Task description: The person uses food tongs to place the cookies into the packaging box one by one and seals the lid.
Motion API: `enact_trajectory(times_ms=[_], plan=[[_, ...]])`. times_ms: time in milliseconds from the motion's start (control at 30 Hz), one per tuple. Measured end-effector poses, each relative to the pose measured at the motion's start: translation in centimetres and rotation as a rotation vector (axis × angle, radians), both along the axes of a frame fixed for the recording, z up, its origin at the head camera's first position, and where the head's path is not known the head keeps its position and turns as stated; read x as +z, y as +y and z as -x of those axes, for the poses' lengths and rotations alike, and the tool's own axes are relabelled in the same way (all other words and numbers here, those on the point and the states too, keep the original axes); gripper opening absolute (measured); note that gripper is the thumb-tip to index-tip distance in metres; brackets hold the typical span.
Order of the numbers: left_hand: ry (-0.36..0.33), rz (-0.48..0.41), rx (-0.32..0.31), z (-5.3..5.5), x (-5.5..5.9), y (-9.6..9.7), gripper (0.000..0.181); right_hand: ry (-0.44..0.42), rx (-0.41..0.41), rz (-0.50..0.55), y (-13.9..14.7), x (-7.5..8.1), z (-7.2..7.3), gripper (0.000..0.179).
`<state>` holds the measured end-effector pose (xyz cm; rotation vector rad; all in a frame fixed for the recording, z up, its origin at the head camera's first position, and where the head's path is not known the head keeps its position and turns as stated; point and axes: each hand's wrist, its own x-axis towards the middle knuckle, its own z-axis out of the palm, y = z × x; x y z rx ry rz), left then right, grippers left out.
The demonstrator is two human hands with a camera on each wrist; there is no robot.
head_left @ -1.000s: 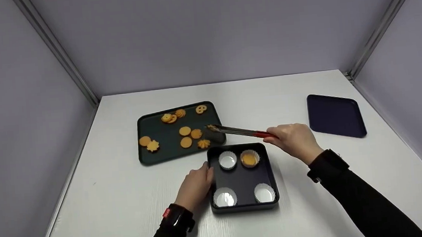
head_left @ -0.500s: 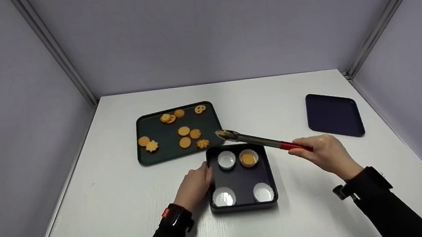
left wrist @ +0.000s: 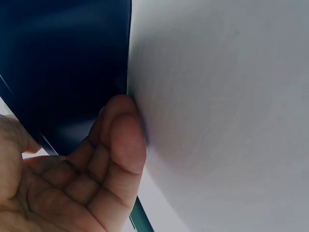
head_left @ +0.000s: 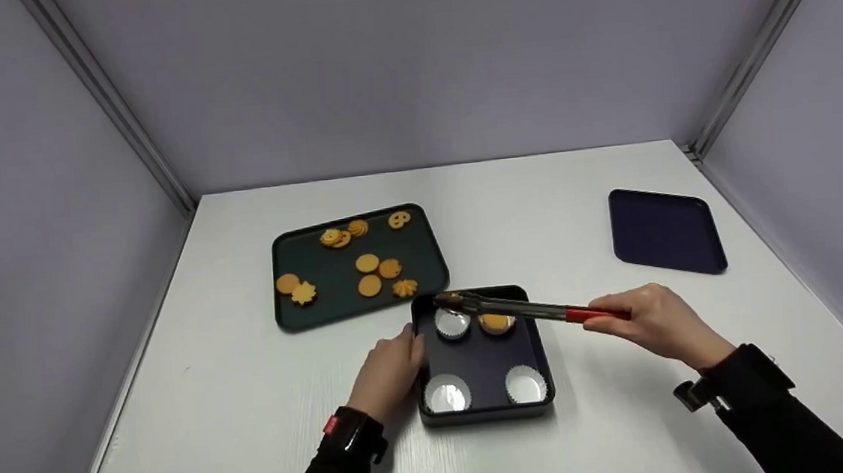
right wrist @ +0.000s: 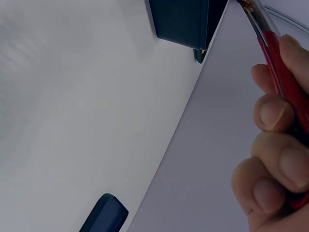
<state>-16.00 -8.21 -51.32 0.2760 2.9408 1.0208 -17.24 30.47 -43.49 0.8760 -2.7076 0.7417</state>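
My left hand (head_left: 388, 367) grips the left wall of a dark square baking tin (head_left: 488, 363). In the left wrist view its fingers (left wrist: 128, 142) press the outer wall, with the thumb at the rim. My right hand (head_left: 658, 323) holds red-handled metal tongs (head_left: 525, 309), fingers curled round the handles in the right wrist view. The tong tips pinch a small golden-brown piece (right wrist: 246, 5), mostly hidden, over the tin's back-left white paper cup (head_left: 453, 326). The back-right cup holds a yellow round cookie (head_left: 497, 324). The front-left cup (head_left: 447, 394) and front-right cup (head_left: 526, 386) hold nothing.
A dark green tray (head_left: 327, 274) lies behind the tin to the left, with several cookies on it, among them a pretzel-shaped cookie (head_left: 399, 219) and a flower-shaped cookie (head_left: 304, 293). At the right stands a dark blue tray (head_left: 668, 232). Walls enclose the white table (head_left: 216, 403).
My right hand has drawn back to the right and nearer, bringing the tongs from the green tray over the tin's back-left cup. My left hand has kept its grip on the tin.
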Motion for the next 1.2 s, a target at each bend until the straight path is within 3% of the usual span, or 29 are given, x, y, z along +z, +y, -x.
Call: enact_trajectory(times_ms=[233, 1200], plan=[[-0.016, -0.002, 0.001, -0.01, 0.03, -0.07, 0.047, -0.105, -0.011, -0.034, -0.35, -0.49, 0.34, 0.008], [0.012, -0.001, -0.016, -0.10, 0.16, -0.11, 0.045, -0.205, -0.054, -0.078, -0.98, -0.64, 0.75, 0.017]])
